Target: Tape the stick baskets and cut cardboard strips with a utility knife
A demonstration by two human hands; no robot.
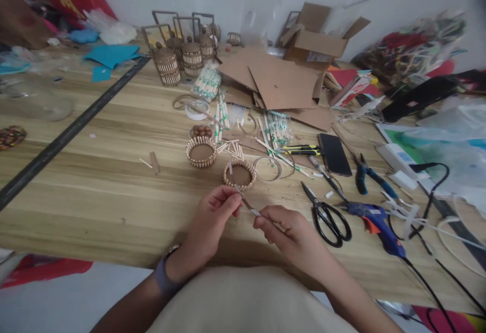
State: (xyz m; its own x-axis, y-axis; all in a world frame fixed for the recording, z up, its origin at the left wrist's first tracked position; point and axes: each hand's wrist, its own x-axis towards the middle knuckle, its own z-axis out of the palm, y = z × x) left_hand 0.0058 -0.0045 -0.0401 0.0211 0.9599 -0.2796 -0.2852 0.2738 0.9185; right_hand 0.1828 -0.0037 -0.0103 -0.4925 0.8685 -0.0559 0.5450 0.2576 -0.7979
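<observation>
A narrow brown strip (246, 202) runs between my two hands above the front part of the table, with a whitish patch near its right side. My left hand (212, 216) pinches one end between thumb and fingers. The other end is in my right hand (290, 229), its fingers closed around it. Just beyond my hands stands a small round basket (248, 184) walled with short wooden sticks, a pale strip upright inside it. A second stick-walled basket (201, 163) is to its left, and brown beads (202, 131) lie behind that one.
Black scissors (330, 224), a blue glue gun (375, 216) and pliers (363, 171) lie on the right. A phone (334, 155), stick bundles (207, 80) and cardboard sheets (281, 80) are farther back. Lidded handled baskets (166, 65) stand by the wall. Cables cross the right edge.
</observation>
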